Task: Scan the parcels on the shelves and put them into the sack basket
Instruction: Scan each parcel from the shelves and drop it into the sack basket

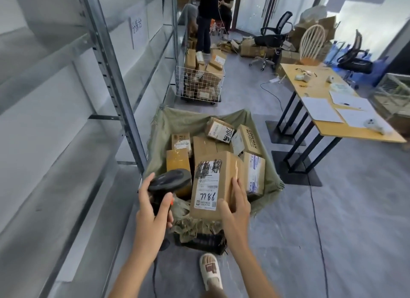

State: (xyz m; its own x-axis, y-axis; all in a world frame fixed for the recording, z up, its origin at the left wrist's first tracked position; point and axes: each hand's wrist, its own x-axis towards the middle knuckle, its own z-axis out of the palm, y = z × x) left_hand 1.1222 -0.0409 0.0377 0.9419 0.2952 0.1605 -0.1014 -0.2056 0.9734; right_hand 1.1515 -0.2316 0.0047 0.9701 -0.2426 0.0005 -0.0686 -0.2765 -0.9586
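Note:
My right hand (pixel 236 205) grips a brown cardboard parcel (pixel 214 184) by its lower right edge; its white label faces me with "7786" handwritten on it. The parcel hangs over the near edge of the sack basket (pixel 159 129), a frame lined with a green woven sack that holds several other cardboard parcels (pixel 246 140). My left hand (pixel 153 205) holds a black handheld scanner (pixel 169 181) just left of the parcel, its head pointing towards the label. The metal shelves (pixel 66 111) run along my left and look bare.
A wire cart (pixel 199 82) heaped with parcels stands further along the shelves, with a person standing (pixel 205 20) behind it. A yellow table (pixel 332 104) with papers is to the right, its black feet near the basket. Office chairs and loose boxes sit at the back. My slippered foot (pixel 210 271) is below.

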